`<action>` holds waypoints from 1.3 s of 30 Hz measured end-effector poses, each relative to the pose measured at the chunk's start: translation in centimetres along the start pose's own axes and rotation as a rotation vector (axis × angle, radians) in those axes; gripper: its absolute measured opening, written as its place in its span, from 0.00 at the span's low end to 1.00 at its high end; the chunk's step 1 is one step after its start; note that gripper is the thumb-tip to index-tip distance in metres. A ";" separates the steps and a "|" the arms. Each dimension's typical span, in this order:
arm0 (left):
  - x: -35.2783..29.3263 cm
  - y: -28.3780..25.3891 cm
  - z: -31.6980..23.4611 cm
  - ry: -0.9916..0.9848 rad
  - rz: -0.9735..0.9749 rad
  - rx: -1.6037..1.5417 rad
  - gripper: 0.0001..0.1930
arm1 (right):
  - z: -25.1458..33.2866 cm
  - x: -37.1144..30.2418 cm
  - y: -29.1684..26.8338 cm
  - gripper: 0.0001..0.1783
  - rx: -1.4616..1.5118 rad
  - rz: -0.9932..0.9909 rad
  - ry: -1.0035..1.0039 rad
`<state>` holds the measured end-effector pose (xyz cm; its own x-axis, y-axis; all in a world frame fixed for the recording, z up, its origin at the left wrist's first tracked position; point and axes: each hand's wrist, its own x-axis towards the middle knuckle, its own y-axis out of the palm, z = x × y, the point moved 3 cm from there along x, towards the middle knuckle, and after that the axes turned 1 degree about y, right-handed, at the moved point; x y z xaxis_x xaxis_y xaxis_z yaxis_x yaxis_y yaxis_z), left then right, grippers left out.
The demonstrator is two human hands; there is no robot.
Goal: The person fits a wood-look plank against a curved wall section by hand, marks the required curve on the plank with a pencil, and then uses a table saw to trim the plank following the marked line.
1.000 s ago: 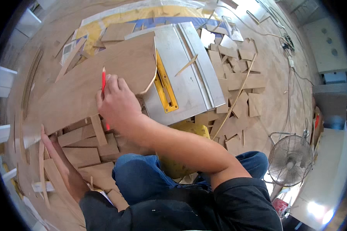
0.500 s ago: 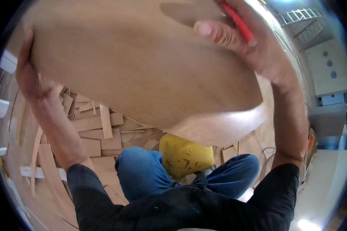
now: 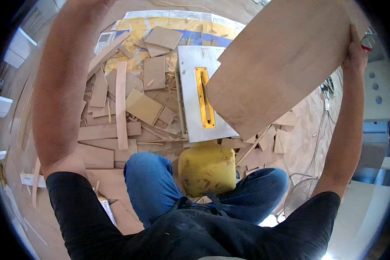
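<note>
My right hand (image 3: 355, 54) has its fingers curled over the far edge of a large flat tan plywood sheet (image 3: 281, 65), a red pencil (image 3: 367, 44) tucked against it; my left hand is out of view past the top rim, so I cannot tell how its fingers lie. The sheet hangs tilted in the air above the grey table saw with the yellow insert (image 3: 201, 97), over scattered wood offcuts (image 3: 117, 112). It looks stiff, thin and fairly light, likely to wobble, so I judge 2 opposite edges the best grip.
</note>
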<state>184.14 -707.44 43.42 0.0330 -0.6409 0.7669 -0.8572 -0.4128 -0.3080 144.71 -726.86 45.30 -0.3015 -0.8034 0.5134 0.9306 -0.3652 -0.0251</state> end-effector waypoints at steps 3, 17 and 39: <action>1.6 4.6 5.2 -0.038 0.121 0.100 0.25 | -5.8 5.6 -4.5 0.34 0.049 0.012 0.062; -8.3 18.3 25.4 -0.679 0.587 0.387 0.28 | -40.8 2.3 -1.9 0.21 0.218 -0.280 0.572; -16.3 25.4 37.1 -0.547 0.612 0.438 0.28 | -53.4 -2.9 4.7 0.22 0.254 -0.201 0.649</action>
<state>180.89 -731.51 2.23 -0.0273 -0.9977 0.0628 -0.5390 -0.0382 -0.8414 138.90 -751.37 -2.12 -0.4604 -0.8785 -0.1278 0.8401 -0.4777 0.2569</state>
